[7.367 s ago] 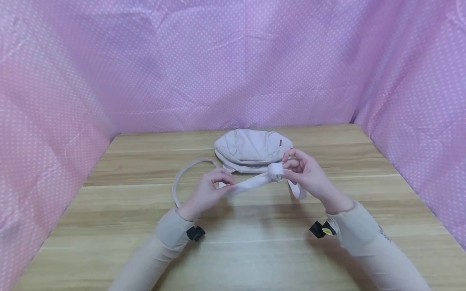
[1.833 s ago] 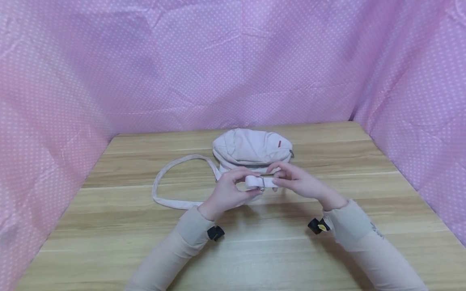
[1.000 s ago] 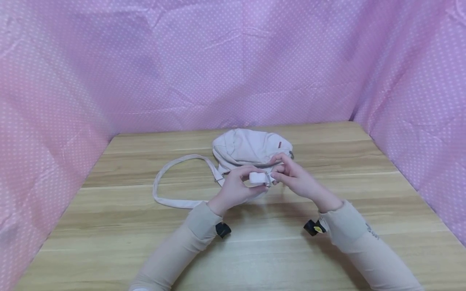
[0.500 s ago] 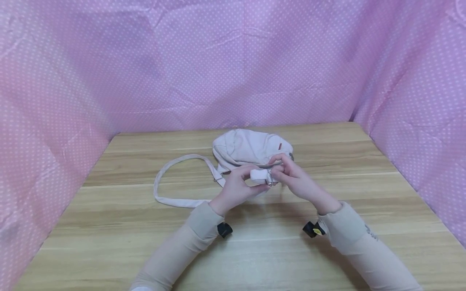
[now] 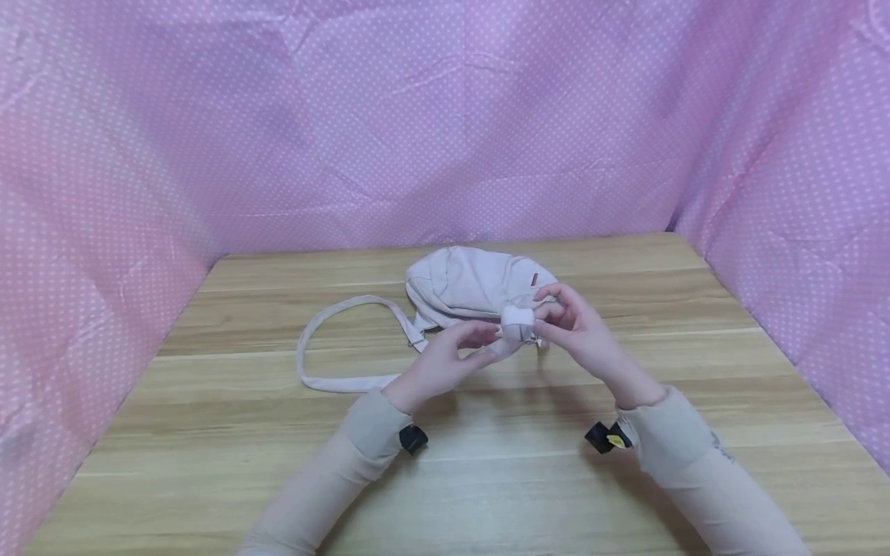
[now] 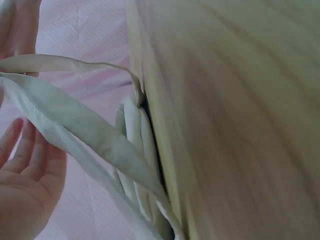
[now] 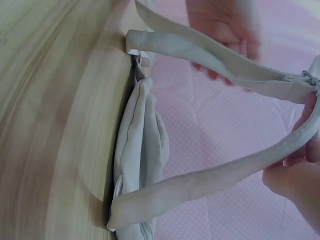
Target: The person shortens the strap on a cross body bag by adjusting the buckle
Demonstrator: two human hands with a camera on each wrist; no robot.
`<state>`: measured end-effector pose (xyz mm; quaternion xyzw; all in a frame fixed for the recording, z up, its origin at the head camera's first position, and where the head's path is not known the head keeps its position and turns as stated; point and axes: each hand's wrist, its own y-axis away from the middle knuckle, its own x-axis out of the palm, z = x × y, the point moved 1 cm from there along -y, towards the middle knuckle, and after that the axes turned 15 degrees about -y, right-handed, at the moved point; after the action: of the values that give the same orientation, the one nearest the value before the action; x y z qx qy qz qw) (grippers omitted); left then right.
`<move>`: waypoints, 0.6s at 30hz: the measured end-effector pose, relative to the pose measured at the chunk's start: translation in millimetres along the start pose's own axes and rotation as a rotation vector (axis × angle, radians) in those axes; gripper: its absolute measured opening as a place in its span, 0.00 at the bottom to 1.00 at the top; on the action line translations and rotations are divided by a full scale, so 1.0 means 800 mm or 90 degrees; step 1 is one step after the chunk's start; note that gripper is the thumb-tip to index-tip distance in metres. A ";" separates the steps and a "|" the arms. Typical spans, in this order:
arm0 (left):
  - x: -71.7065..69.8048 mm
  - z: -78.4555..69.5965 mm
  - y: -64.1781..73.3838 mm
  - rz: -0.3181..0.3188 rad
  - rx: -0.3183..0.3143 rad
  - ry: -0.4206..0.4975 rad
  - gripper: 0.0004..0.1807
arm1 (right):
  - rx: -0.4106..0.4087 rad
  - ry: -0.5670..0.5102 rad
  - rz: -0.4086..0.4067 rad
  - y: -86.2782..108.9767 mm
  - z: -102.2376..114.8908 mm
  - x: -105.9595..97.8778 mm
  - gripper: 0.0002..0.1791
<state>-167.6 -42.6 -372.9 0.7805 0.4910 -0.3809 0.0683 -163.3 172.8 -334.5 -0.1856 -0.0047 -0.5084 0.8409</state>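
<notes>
A pale cream bag point(image 5: 480, 282) with a small red tag lies at the back of the wooden table point(image 5: 487, 479). Its strap rises from it toward both hands. My right hand point(image 5: 584, 340) pinches the folded strap point(image 5: 518, 318) beside its metal slider buckle point(image 7: 310, 77). Left of it, my left hand point(image 5: 441, 363) is at the lower run of strap. In the left wrist view, the fingers of the left hand point(image 6: 25, 185) look loosely spread beside the strap, not curled round it. The right hand's fingertips are partly cut off in the right wrist view.
A loop of the strap point(image 5: 306, 347) lies on the table to the left of the bag. Pink dotted cloth point(image 5: 445, 123) hangs behind the table and along both sides. Black wrist cameras point(image 5: 413, 439) sit at both cuffs.
Over the last half second, the folded strap and buckle have risen slightly with the right hand. The left hand has drawn back left, off the folded strap. The bag has stayed in place.
</notes>
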 end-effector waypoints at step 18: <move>-0.018 0.011 0.011 -0.047 -0.035 -0.043 0.05 | 0.017 -0.018 -0.041 0.000 0.005 -0.009 0.20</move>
<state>-168.2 -61.8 -371.7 0.7463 0.5273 -0.3955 0.0923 -165.8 180.7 -332.0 -0.1814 -0.0291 -0.5328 0.8261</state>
